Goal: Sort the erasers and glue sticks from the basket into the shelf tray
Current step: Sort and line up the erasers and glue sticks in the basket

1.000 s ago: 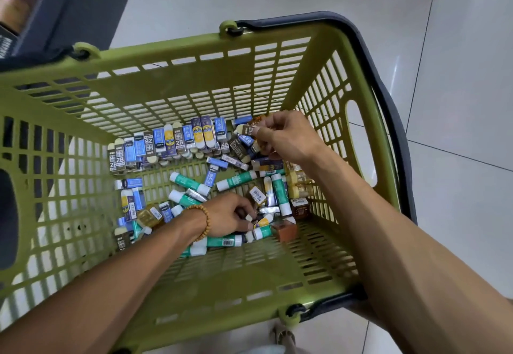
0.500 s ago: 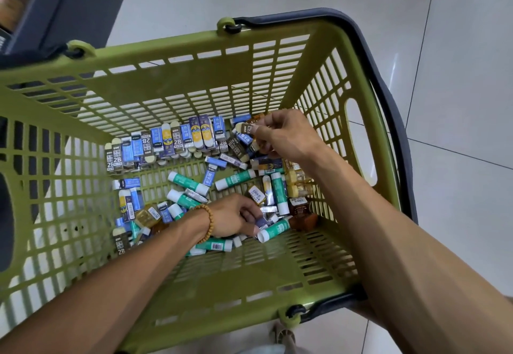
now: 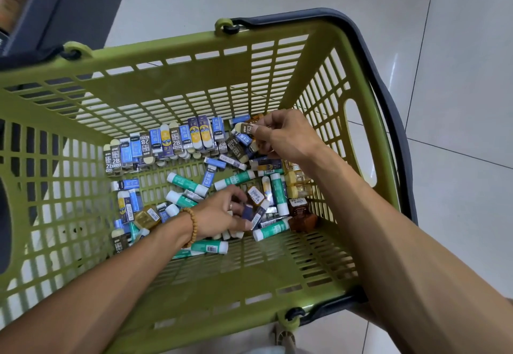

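Single head-worn wide-angle view, no second view to overlap. Looks forward and steeply down into green basket (image 3: pixel 177 81) from above near rim. Close range: both forearms enter from bottom edge, basket fills most of frame. Tiled floor (image 3: pixel 458 48) at top and right; edges bowed by lens.

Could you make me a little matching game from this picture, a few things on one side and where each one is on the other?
Things:
1. brown-sleeved eraser
2. row of erasers
3. bead bracelet
4. dark handle

Places:
A. on the left wrist
B. lined up along the basket's far wall
C. pinched in the right hand's fingertips
D. along the basket's right rim

Pairs: 1-C, 2-B, 3-A, 4-D
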Action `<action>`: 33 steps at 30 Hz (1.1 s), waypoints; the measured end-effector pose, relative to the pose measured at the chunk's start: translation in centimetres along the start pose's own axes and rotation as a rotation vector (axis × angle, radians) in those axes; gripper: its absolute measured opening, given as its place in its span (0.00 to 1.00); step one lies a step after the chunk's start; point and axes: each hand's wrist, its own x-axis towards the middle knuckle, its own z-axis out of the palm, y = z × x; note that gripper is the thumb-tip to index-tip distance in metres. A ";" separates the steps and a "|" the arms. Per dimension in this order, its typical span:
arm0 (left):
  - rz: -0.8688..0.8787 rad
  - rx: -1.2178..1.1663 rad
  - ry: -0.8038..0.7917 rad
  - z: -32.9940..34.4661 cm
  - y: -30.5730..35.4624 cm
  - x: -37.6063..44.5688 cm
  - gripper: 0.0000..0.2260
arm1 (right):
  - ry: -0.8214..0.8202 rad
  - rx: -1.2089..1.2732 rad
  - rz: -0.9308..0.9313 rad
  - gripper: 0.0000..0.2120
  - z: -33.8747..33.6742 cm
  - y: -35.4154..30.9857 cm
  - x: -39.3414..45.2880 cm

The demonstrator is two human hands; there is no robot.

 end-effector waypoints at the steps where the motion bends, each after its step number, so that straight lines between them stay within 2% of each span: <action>1: 0.015 -0.040 0.037 -0.1 -0.1 -0.2 0.22 | -0.001 -0.003 0.000 0.06 0.0 0.0 0.0; 3: 0.052 -0.117 0.069 -0.3 0.1 -0.4 0.28 | 0.001 -0.012 -0.001 0.06 0.1 0.0 0.0; 5: 0.091 -0.180 0.050 -0.3 0.4 -0.4 0.29 | 0.004 -0.012 -0.003 0.07 0.1 0.1 0.0; 10: 0.067 -0.460 0.020 -0.9 1.0 -1.4 0.20 | 0.003 -0.017 0.014 0.08 0.1 0.2 0.0; 14: 0.050 -0.702 0.092 -2.3 1.1 -3.7 0.19 | -0.024 -0.003 0.041 0.09 0.5 0.0 -0.4; 19: 0.159 -0.980 0.127 -3.8 0.9 -7.2 0.19 | -0.031 0.134 0.037 0.06 3.0 -2.1 -0.6; 22: 0.196 -1.099 0.140 -4.1 0.5 -9.3 0.14 | -0.074 0.147 0.020 0.06 5.9 -3.2 0.0; 26: 0.171 -1.136 0.266 -5.0 -0.7 -11.9 0.11 | -0.182 0.078 0.001 0.08 10.5 -4.2 1.0; 31: 0.112 -1.072 0.524 -5.9 -2.8 -14.1 0.06 | -0.149 -0.109 -0.038 0.03 15.4 -5.3 2.2; 33: 0.092 -1.026 0.599 -6.0 -3.1 -14.9 0.05 | -0.151 -0.127 -0.054 0.05 16.8 -5.7 2.6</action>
